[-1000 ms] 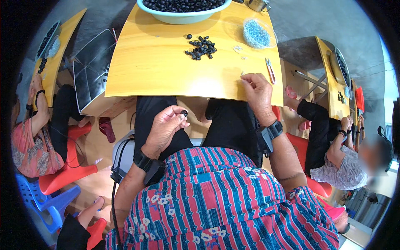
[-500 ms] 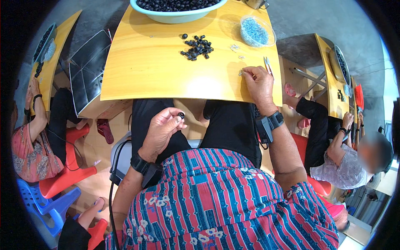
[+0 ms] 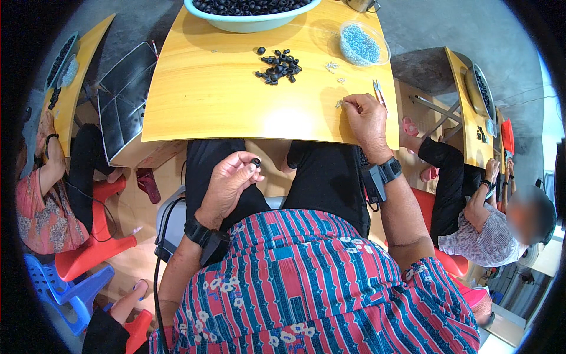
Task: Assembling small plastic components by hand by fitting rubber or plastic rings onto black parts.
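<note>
Above my lap, my left hand (image 3: 227, 186) pinches a small black ring-shaped plastic piece (image 3: 255, 162) between thumb and forefinger. My right hand (image 3: 365, 117) rests at the near right of the yellow table (image 3: 200, 97), its thumb and fingers drawn together. A few tiny clear pieces (image 3: 339, 104) lie right at those fingertips; whether one is gripped is too small to make out. Just right of that hand are thread snips (image 3: 379, 93) with bare metal blades. Farther off, a loose pile of black plastic pieces (image 3: 275, 73) sits mid-table, and more tiny clear bits (image 3: 331, 67) lie to its right.
A light-blue basin (image 3: 253, 25) full of black pieces stands at the far edge. Right of it are a clear tub (image 3: 386, 58) of bluish clear pieces and a metal cup (image 3: 361, 5). A black-lined box (image 3: 121, 94) adjoins the table's left. Other people sit at tables on both sides.
Almost nothing differs. Both hands keep their places, and my right fingertips have shifted only very slightly by the tiny clear pieces.
</note>
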The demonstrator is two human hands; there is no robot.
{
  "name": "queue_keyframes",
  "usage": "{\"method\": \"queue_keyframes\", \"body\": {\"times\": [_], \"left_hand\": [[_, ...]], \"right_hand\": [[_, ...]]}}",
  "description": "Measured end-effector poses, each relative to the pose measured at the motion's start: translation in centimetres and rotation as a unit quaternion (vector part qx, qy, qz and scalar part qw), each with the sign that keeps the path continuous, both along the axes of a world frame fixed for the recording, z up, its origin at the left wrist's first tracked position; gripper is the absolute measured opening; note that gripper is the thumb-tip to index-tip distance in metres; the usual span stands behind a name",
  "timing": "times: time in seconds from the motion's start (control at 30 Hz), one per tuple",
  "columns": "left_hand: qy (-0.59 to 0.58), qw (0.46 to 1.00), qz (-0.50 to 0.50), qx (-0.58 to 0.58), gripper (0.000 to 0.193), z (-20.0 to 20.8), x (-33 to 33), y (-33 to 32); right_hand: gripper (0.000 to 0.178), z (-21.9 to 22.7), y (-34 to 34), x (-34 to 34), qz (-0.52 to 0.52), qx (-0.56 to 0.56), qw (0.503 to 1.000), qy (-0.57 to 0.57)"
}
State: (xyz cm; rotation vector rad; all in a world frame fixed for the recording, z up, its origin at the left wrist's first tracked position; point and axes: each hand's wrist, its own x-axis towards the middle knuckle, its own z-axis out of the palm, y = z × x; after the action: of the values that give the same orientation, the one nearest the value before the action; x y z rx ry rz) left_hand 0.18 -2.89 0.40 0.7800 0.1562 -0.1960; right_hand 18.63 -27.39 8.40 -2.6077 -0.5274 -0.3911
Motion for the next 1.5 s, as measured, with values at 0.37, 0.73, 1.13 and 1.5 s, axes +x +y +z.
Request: {"method": "queue_keyframes", "body": {"times": [0.37,0.73,1.13,1.5], "left_hand": [[0.002,1.0,0.0,0.001,0.018,0.0,0.0,0.2],[0.003,1.0,-0.002,-0.003,0.019,0.0,0.1,0.3],[0.005,1.0,-0.005,-0.008,0.019,0.0,0.3,0.4],[0.008,1.0,-0.005,-0.002,0.019,0.2,0.3,0.5]], "right_hand": [[0.009,1.2,-0.3,1.5,0.146,-0.117,0.982,-0.017],[0.008,2.6,0.4,1.8,0.183,-0.205,0.962,-0.002],[0.007,1.9,-0.1,2.6,0.231,-0.199,0.951,-0.047],[0.011,3.1,-0.3,3.1,0.237,-0.24,0.941,0.036]]}}
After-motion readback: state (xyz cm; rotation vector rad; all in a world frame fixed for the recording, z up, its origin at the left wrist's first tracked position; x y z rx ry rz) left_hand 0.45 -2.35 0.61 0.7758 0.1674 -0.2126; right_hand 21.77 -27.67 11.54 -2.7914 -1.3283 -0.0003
